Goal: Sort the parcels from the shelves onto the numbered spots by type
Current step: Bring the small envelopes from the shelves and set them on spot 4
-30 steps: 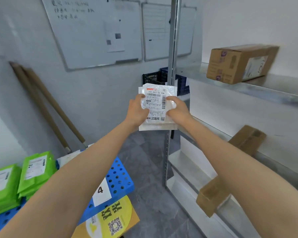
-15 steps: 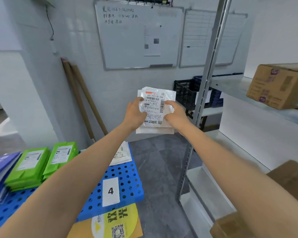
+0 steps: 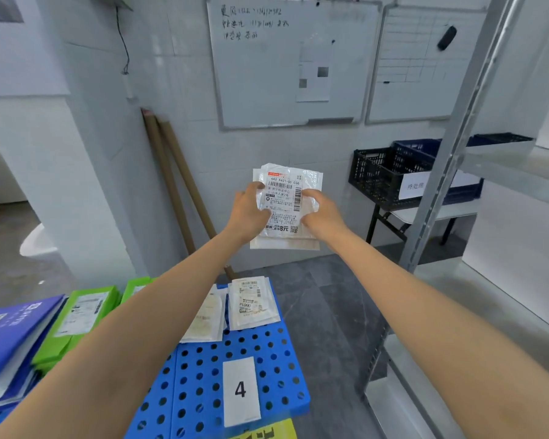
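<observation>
I hold a small stack of white plastic mailer parcels (image 3: pixel 286 198) with a barcode label facing me, upright in the air at arm's length. My left hand (image 3: pixel 249 210) grips its left edge and my right hand (image 3: pixel 322 213) grips its right edge. Below them lies the blue perforated pallet (image 3: pixel 267 350) with a white tag marked 4 (image 3: pixel 241 389). Two piles of similar white mailers (image 3: pixel 251 302) lie at its far end. Green parcels (image 3: pixel 80 315) and blue-purple parcels (image 3: pixel 13 331) sit further left on the pallet.
A metal shelf upright (image 3: pixel 450 147) and its shelves stand at the right. Black and blue crates (image 3: pixel 390 172) rest on a small table by the wall. Brown cardboard tubes (image 3: pixel 175 188) lean on the wall. A yellow parcel (image 3: pixel 267 432) shows at the bottom edge.
My view has swung left from the shelves toward the pallet; the cardboard boxes on the shelves have left the frame. Both hands keep the same hold on the white mailers.
</observation>
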